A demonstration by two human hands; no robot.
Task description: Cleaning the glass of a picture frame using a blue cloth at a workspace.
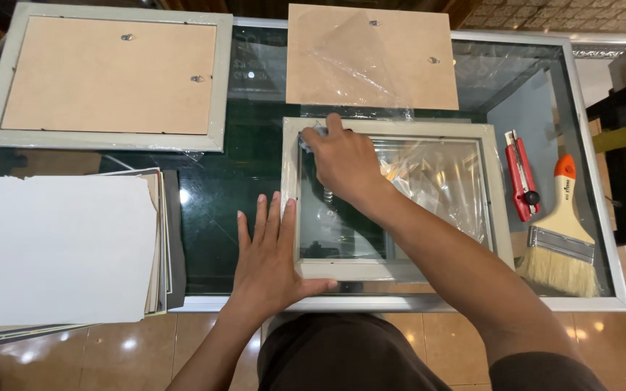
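Note:
A pale grey picture frame [498, 195] lies face down on a glass-topped table, its glass pane bare and partly covered by crinkled clear plastic film [440, 181]. My left hand [269, 253] lies flat with fingers spread, its thumb pressing the frame's lower left corner. My right hand [342, 159] is over the frame's upper left corner, fingers closed on a small piece of cloth or film against the glass; what it is I cannot tell.
A brown backing board [327, 58] with film on it lies behind the frame. Another frame [106, 76], back side up, lies at far left. A stack of white and grey sheets [52, 250] overhangs the near left edge. A red utility knife [522, 177] and a paintbrush [561, 232] lie at right.

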